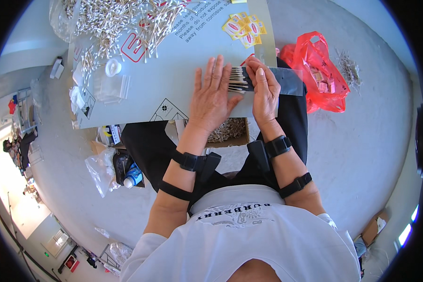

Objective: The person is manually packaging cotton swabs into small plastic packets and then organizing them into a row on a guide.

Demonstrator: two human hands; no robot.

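Note:
A small row of cotton swabs (238, 80) lies side by side between my hands on the grey-white board. My left hand (212, 96) rests flat over one end of the row, fingers stretched out and a little apart, thumb by the swabs' lower edge. At the other end, my right hand (265, 91) is closed, thumb against fingers, on a clear plastic bag (290, 82). The bag sticks out past the board's right edge, over my dark trouser leg. Whether the swab tips are inside the bag's mouth is hidden by my right fingers.
A big heap of loose swabs (113, 21) covers the board's far left. Near it are a white round lid (113, 67) and clear bags (113, 88). Yellow-white labels (245, 29) lie far right. A red plastic bag (331, 96) holds pink packets; a swab-filled cardboard box (242, 141) sits below.

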